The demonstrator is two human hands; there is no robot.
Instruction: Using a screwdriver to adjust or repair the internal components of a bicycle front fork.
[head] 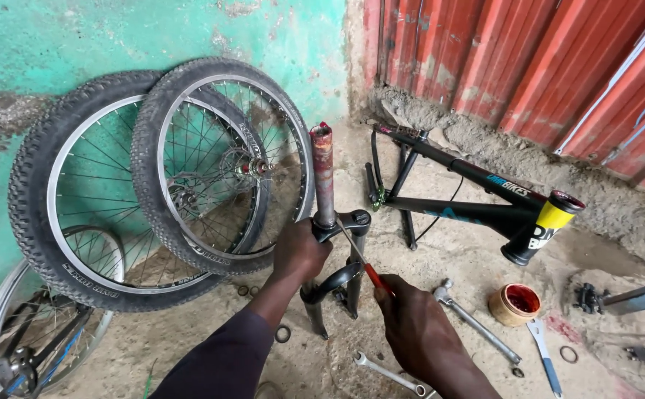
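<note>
- Rust-red paint flakes on the steerer tube of the suspension fork [324,214], which stands nearly upright at the centre of the view, its long axis running 12 to 6 o'clock, legs down on the concrete floor [455,258].
- The left hand [300,251] is wrapped closed around the fork crown, at 9 o'clock from the steerer's base, steadying it.
- The right hand [415,325] lies at 5 o'clock from the crown, fingers closed on a red-handled screwdriver [363,267]; its thin shaft slants up toward 11 o'clock, the tip meeting the crown just beside the left hand.
- Of the two, the left hand is nearer the fork; the right reaches it only through the tool.
- Two knobby-tyred wheels [152,177] lean on the green wall at 9 o'clock.
- A black bicycle frame [477,196] lies at 2 o'clock.
- A small grease tub [514,304] and spanners [474,321] sit at 4 o'clock.
</note>
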